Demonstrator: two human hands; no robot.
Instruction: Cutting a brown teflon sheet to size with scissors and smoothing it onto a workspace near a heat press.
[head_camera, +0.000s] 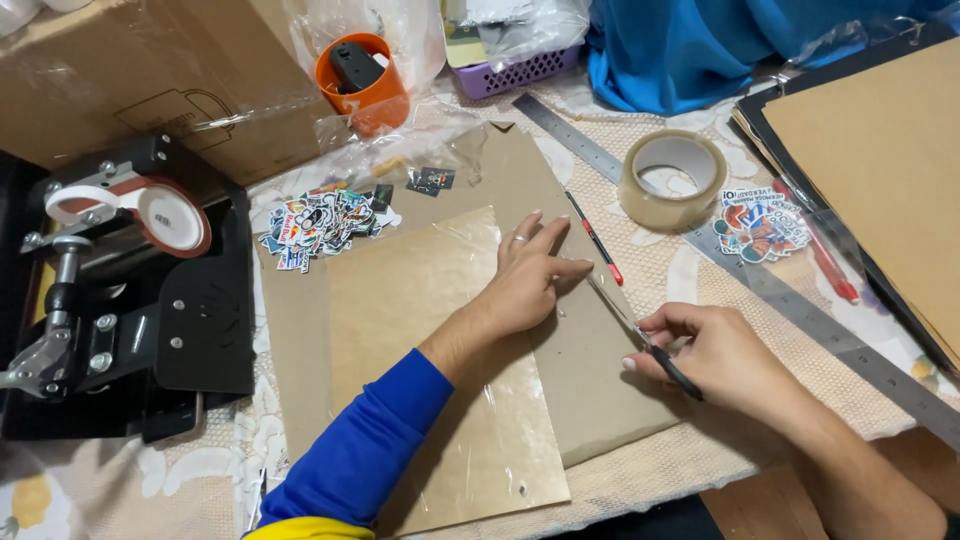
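At centre of the surface (690, 285), brown card (590, 350) lying flat, with a glossy film-covered sheet (420, 300) overlapping its left part. Left hand (530, 275) spread palm-down on the card, fingers (548, 236) flat and released, gripping nothing, just pinning. Right hand (715, 355) pinched around a thin black-handled knife (640, 335), blade tip touching the card just beside the left fingertips, near the card's right edge. Red-and-black pen (595, 240) lying just above the left hand, apart from the blade. Steel ruler (800, 300) running diagonally to the right, well apart from the cut line, not guiding anything. Tape roll (672, 180) beside the ruler, sticker pile (315, 225) at upper left, loose round sticker (760, 228) near the tape, black press (120, 290) at far left, orange cup (365, 85) at the back. Judgement on doing the cut well: keep the blade at a low angle, light even pressure, several passes rather than one deep one; pull toward the body along a straight line. Left fingertips look too close to the blade path, so better kept behind it or shifted left. Freehand line likely to wander; laying the ruler on the card as a guide would help. Lace cloth under the card is soft, so risk of cutting through into it.
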